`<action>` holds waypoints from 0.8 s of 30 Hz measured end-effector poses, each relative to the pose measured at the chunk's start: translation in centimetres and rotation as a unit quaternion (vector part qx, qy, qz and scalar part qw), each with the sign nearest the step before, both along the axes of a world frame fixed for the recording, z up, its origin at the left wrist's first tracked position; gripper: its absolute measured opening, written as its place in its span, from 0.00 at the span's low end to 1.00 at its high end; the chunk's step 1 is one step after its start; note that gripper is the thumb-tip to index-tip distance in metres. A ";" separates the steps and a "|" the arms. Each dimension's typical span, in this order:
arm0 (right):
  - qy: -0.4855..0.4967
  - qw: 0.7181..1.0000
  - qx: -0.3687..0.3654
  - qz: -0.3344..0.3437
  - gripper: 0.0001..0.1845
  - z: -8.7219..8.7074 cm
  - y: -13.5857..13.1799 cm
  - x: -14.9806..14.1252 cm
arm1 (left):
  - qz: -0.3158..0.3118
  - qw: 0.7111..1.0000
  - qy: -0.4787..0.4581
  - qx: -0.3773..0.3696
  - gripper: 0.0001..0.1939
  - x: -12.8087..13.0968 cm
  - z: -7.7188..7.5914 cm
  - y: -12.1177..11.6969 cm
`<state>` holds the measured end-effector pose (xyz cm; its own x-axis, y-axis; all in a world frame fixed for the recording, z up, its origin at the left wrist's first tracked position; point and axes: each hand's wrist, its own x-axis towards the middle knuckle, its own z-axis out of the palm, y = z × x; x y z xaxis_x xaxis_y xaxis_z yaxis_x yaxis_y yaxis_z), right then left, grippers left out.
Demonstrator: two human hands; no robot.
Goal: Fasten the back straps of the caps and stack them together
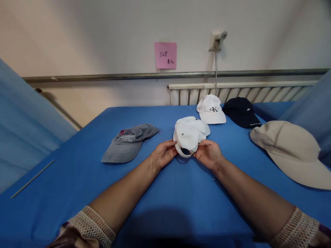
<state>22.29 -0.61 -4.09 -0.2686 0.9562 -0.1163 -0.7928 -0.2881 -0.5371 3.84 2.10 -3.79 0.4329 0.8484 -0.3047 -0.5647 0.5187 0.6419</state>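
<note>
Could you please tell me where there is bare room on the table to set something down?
Between the stick and grey cap, and between the left forearm and right forearm, nearer than the held cap. The right is crowded: far white cap, dark cap and beige cap sit close together.

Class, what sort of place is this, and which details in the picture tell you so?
An indoor room, perhaps a curtained-off bay, though that isn't certain: blue curtains hang at both sides, and a radiator and a power socket show at the wall.
</note>
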 end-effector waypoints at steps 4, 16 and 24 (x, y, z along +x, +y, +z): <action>-0.012 0.998 -0.046 -0.031 0.28 -0.7 0.6 0.4 | 0.052 0.997 -0.051 -0.030 0.17 -1.6 0.5 1.1; 0.005 0.995 -0.084 -0.049 0.16 -0.5 1.2 1.4 | 0.052 0.998 -0.018 -0.025 0.19 -2.5 0.1 1.9; -0.070 0.988 -0.093 -0.104 0.15 -0.9 2.5 2.2 | 0.030 0.999 -0.032 -0.010 0.17 -3.4 0.7 1.8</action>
